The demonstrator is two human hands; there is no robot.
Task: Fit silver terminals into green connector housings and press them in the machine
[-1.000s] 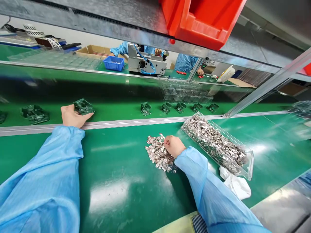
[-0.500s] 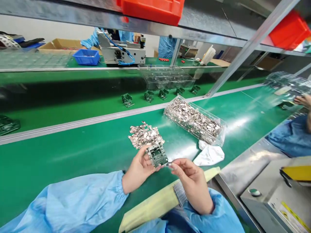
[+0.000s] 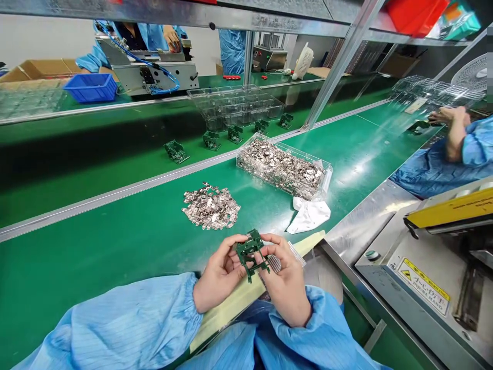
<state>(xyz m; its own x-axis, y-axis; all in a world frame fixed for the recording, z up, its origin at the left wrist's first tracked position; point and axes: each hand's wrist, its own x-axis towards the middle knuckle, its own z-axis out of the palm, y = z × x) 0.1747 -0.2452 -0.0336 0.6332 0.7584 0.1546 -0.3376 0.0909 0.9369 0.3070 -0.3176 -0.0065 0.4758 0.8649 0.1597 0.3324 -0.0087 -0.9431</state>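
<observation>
Between my two hands is a dark green plastic frame part (image 3: 252, 249) with open gaps and thin legs, tilted above the table edge. My left hand (image 3: 221, 272) grips its left side with thumb and fingers. On the other side my right hand (image 3: 285, 275) is closed on the frame, fingertips at its upper right and thumb near its legs. Whether a small metal piece is also in the right fingers, I cannot tell. Beyond my hands lies a loose pile of small silvery metal pieces (image 3: 211, 206). A clear plastic box (image 3: 327, 180) holds many more of them.
White crumpled cloth (image 3: 310, 215) lies by the box. Several green frames (image 3: 176, 151) stand behind the metal rail (image 3: 154, 182), near clear trays (image 3: 234, 105). A machine with a yellow guard (image 3: 454, 208) stands at right. A co-worker's hand (image 3: 450, 115) is at far right.
The green frame has been turned over in my hands. My right hand has moved from beside it to gripping it. The view has shifted right and down.
</observation>
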